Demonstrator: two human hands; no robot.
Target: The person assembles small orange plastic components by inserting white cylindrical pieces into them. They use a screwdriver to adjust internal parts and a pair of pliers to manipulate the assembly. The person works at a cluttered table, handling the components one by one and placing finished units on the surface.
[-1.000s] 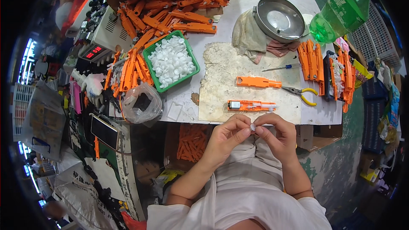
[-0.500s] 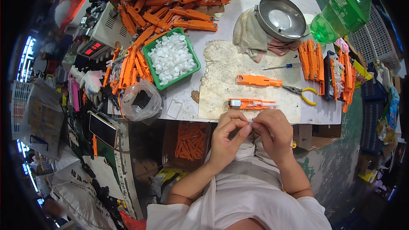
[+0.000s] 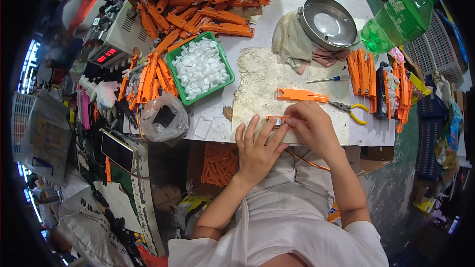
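We see both hands at the near edge of the white workbench, meeting over a small orange plastic part that lies on the worn work mat. The left hand has its fingers spread and lies flat, fingertips resting on or just beside the part. The right hand has its fingers curled together onto the part's right end; whether they actually pinch it we cannot tell, since the fingertips hide the contact.

Just beyond the hands, at 12 o'clock, lies a longer orange plastic housing across the mat. At 3 o'clock from it rest pliers with yellow handles, and at 1 o'clock a small screwdriver with a blue handle. Farther out at 1 o'clock sits a round metal bowl on a crumpled cloth, with a green plastic bottle on its side to the right.

At 11 o'clock from the hands stands a green tray of small white parts, and beyond it a heap of orange housings spilling from a cardboard box. At 9 o'clock a clear plastic bag sits at the bench corner. A row of orange pieces stands at 2 o'clock.
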